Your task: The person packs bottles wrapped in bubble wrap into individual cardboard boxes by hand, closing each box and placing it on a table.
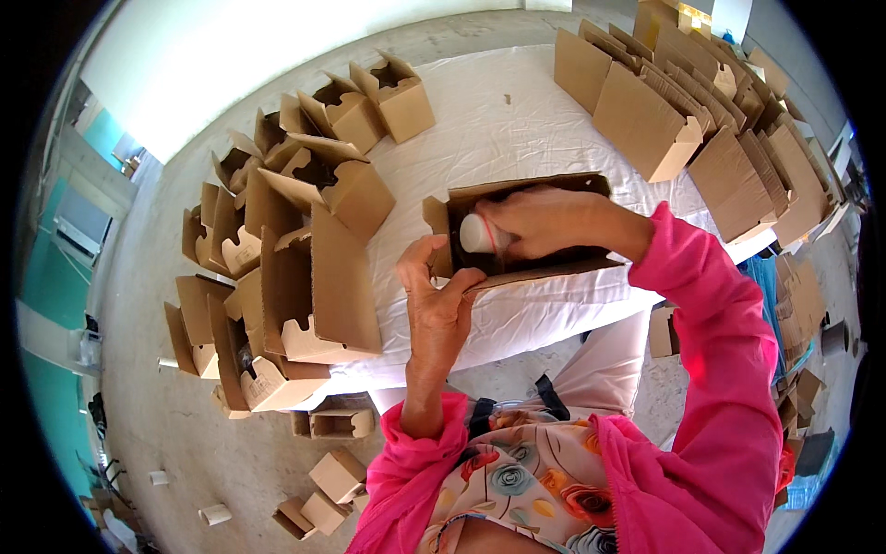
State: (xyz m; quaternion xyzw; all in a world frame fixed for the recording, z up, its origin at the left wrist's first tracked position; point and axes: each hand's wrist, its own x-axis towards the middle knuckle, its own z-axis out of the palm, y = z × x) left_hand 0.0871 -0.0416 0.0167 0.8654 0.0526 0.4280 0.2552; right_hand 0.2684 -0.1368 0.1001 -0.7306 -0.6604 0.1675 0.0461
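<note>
Left hand (436, 294) grips open brown cardboard box (544, 263) edge; right hand (544, 222) holds white round-ended object (478, 234) inside it. Best keep box steady, seat object squarely.

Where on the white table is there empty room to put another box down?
The widest bare patch of the white table cover lies beyond the open box the hands hold, between the opened boxes on the left and the flat cardboard stack on the right. A narrow strip runs along the near edge. Both sides are crowded.
</note>
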